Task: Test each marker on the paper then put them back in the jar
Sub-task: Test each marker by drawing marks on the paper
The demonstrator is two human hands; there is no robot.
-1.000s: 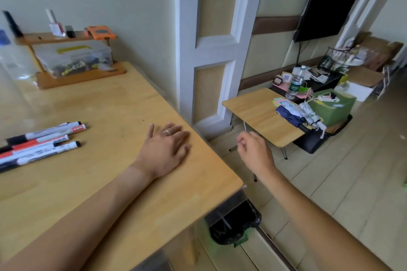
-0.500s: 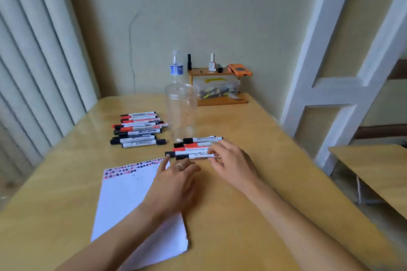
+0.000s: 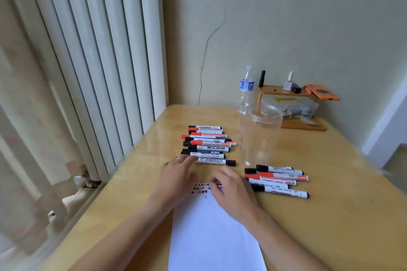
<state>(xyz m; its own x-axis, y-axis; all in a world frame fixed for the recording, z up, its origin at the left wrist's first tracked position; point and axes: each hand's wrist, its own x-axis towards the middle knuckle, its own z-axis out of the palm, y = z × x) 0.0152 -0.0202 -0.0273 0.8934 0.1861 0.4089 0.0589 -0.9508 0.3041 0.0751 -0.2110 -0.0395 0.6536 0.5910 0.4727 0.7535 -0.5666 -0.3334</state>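
Whiteboard markers (image 3: 209,145) uncollected; left hand (image 3: 176,175) fingers extended, touching nearest; right hand (image 3: 233,187) loosely curled, empty, over paper (image 3: 211,237). Risk: nudge rolls stack against plastic jar (image 3: 259,134).

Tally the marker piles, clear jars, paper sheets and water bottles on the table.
Marker piles: 2, a left pile and a right pile
Clear jar: 1
Paper sheet: 1
Water bottle: 1
Total: 5
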